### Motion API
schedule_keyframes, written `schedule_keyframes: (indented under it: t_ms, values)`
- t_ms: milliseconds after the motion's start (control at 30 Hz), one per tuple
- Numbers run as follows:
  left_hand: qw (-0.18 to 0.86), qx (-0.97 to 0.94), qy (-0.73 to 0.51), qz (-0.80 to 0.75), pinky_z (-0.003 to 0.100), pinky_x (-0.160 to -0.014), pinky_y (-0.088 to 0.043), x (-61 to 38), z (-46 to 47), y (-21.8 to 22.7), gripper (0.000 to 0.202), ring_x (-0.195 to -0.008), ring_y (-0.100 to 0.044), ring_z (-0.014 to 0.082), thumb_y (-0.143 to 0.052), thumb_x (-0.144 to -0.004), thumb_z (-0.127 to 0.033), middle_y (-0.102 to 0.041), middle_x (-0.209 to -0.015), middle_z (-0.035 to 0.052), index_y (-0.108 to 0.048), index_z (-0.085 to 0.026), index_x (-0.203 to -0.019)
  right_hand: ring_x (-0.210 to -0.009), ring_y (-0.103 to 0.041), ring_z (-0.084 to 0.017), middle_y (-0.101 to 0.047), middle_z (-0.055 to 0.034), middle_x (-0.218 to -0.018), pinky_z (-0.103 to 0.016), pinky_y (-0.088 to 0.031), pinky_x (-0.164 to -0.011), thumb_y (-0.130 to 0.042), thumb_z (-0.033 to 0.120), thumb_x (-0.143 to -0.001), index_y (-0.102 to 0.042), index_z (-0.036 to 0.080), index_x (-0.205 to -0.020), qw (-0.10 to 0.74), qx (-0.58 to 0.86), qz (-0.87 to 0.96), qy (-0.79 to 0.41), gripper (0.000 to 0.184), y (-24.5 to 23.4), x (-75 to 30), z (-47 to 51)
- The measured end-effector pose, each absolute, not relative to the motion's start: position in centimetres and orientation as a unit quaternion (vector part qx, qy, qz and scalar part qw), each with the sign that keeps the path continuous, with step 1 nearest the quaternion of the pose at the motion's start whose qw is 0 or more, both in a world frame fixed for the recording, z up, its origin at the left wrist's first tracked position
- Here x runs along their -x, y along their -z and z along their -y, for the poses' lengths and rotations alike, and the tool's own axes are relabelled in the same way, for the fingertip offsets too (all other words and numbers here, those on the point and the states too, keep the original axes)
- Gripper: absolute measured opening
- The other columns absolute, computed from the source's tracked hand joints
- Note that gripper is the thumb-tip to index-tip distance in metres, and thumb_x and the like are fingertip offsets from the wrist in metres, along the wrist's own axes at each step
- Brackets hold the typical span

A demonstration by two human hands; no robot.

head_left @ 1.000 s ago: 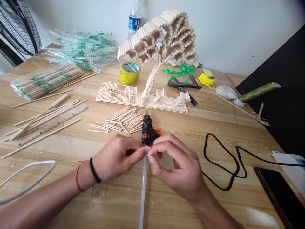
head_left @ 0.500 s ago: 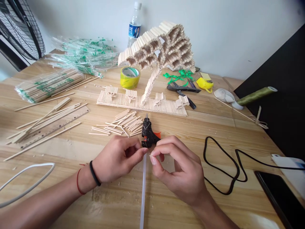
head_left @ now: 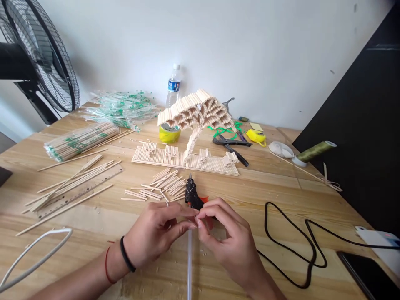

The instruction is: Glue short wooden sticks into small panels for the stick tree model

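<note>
My left hand [head_left: 162, 227] and my right hand [head_left: 229, 241] meet fingertip to fingertip over the table, each in a pinch. Whatever sits between the fingertips is too small to make out. Just beyond them lies a black hot glue gun [head_left: 193, 195] with an orange trigger, its nozzle pointing away from me. A long translucent glue stick [head_left: 189, 266] runs from its back end towards me, passing under my fingers. Short cut wooden sticks [head_left: 168, 183] lie in a loose pile left of the gun. Behind stands a tree-shaped model [head_left: 191, 143] built of such sticks on a stick base [head_left: 215, 166].
Long sticks and a clear ruler [head_left: 90, 189] lie left, near a bagged stick bundle [head_left: 83, 139]. Pliers [head_left: 233, 143], yellow tape [head_left: 168, 135] and a bottle [head_left: 173, 85] stand or lie behind. A black cable [head_left: 308, 275] loops right, near a phone [head_left: 368, 273]. A fan [head_left: 46, 54] stands back left.
The view has tilted up, so the things sit lower in the picture. My left index finger has stretched forward to my right fingertips, and the two hands have come together.
</note>
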State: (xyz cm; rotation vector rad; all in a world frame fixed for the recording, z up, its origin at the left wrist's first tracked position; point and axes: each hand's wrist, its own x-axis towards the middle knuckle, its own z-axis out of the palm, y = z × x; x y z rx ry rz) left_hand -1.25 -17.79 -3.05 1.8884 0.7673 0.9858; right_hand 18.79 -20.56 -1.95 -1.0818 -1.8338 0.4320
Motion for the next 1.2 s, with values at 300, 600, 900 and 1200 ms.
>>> schedule_keyframes:
  t_ms: [300,600,900,1200]
  values:
    - [0.426,-0.747,-0.406,-0.31,0.021,-0.057,-0.054,1.3,17.8,3.6,0.021,-0.063,-0.066,0.013,-0.061,-0.103,-0.017,-0.082,-0.087,0.0089,-0.08,-0.017,-0.096,-0.068,-0.06,-0.015,-0.061,-0.001,-0.078,-0.025,-0.052,-0.062,-0.061,0.01,-0.097,-0.066,0.021,-0.084,0.458,0.437,0.747,-0.206,0.017,2.1,-18.6,20.7]
    - [0.41,-0.746,-0.37,-0.371,0.021,-0.059,-0.046,1.1,17.8,2.9,0.013,-0.062,-0.058,0.0115,-0.063,-0.1,-0.024,-0.069,-0.077,0.001,-0.071,-0.018,-0.092,-0.071,-0.063,-0.015,-0.063,-0.0019,-0.081,-0.025,-0.053,-0.066,-0.062,0.012,-0.1,-0.069,0.02,-0.088,0.457,0.435,0.746,-0.212,0.016,2.1,-18.6,20.7]
    - [0.438,-0.733,-0.354,-0.382,0.028,-0.068,-0.043,1.2,18.1,1.8,0.027,-0.069,-0.052,0.0153,-0.043,-0.11,-0.034,-0.056,-0.075,-0.0011,-0.053,-0.021,-0.089,-0.072,-0.065,-0.017,-0.066,-0.0017,-0.08,-0.026,-0.053,-0.065,-0.061,0.014,-0.101,-0.068,0.022,-0.089,0.465,0.439,0.739,-0.212,0.016,2.0,-18.7,20.6]
    - [0.431,-0.749,-0.322,-0.387,0.027,-0.067,-0.043,1.1,18.0,2.3,0.024,-0.071,-0.053,0.0159,-0.049,-0.106,-0.031,-0.059,-0.076,0.0003,-0.056,-0.02,-0.086,-0.079,-0.067,-0.02,-0.067,-0.003,-0.086,-0.03,-0.055,-0.071,-0.055,0.016,-0.102,-0.063,0.022,-0.095,0.435,0.489,0.732,-0.192,0.013,2.9,-19.2,20.0]
